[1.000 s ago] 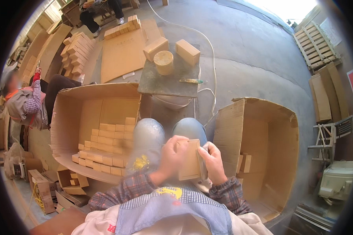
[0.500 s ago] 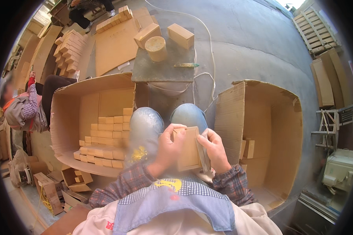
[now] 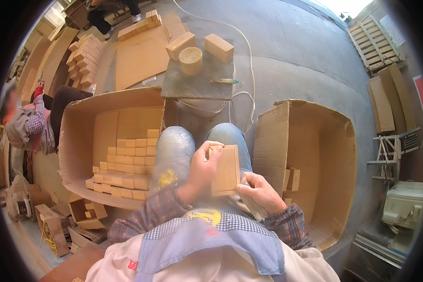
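Observation:
Over my lap I hold a small wooden box (image 3: pixel 227 171), pale, with a line framing its upper face. My left hand (image 3: pixel 203 168) is closed on its left side, the thumb lying near the top edge. My right hand (image 3: pixel 264 191) is closed round a limp greyish cloth-like piece (image 3: pixel 252 205), pinched at the box's lower right edge. Whether that piece is cloth or sanding sheet I cannot tell. To my left, a big carton (image 3: pixel 80 141) holds stepped rows of similar wooden pieces (image 3: pixel 127 170). A second carton (image 3: pixel 331 178) at my right has a few pieces (image 3: pixel 293 179) against its near side.
A low dark stand (image 3: pixel 178 84) ahead carries a round wooden block (image 3: pixel 191 61), two wooden boxes (image 3: pixel 219 47) and a green-tipped tool (image 3: pixel 224 81). A pale cable (image 3: pixel 252 61) crosses the floor. At left sits another person (image 3: pixel 30 124); stacked blocks (image 3: pixel 83 61) stand beyond.
My right hand has slid down along the box's right side with the greyish piece. The box has risen slightly in my left hand, and the whole view has shifted a little.

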The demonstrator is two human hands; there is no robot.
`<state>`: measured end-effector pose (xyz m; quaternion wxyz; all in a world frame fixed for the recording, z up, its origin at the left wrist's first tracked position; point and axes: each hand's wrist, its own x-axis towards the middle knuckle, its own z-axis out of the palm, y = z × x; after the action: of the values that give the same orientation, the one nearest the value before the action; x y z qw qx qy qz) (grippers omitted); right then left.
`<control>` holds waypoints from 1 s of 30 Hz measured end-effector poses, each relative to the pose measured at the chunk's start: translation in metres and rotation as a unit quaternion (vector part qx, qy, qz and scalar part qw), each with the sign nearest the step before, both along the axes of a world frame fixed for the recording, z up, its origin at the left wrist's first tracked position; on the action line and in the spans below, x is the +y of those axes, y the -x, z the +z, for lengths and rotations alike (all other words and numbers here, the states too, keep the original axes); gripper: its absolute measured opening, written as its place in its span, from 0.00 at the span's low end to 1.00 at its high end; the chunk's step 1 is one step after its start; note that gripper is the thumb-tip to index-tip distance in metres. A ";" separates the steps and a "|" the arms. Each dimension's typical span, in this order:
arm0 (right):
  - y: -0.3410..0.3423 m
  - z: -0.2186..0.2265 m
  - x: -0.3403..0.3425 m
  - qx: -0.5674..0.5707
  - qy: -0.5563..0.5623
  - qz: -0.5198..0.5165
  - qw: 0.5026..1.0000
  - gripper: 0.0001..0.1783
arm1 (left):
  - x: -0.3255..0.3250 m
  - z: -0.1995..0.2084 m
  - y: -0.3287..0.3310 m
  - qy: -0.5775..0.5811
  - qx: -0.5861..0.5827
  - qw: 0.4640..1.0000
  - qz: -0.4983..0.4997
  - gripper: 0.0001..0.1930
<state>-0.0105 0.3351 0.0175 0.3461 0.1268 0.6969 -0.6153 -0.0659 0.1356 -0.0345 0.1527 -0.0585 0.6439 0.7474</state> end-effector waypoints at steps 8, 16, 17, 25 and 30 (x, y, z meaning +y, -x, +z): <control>-0.010 0.005 -0.034 0.124 -0.081 0.189 0.971 0.16 | -0.053 0.038 0.037 -0.111 0.018 0.986 0.119 0.09; -0.002 0.014 -0.063 0.260 -0.039 0.114 0.958 0.28 | -0.101 0.061 0.039 -0.144 0.038 0.978 0.150 0.09; -0.001 0.015 -0.063 0.211 0.052 0.054 0.975 0.24 | -0.101 0.060 0.039 -0.151 0.037 0.977 0.146 0.09; 0.013 0.010 -0.056 0.295 -0.097 -0.021 0.951 0.17 | -0.096 0.054 0.040 -0.128 0.066 0.977 0.156 0.09; 0.022 0.011 -0.060 0.247 -0.053 -0.052 0.966 0.18 | -0.092 0.053 0.042 -0.108 0.068 0.979 0.160 0.09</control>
<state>-0.0329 0.2753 0.0286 0.1230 0.0250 0.7848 -0.6069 -0.1080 0.0440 0.0184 -0.0071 -0.0928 0.5507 0.8295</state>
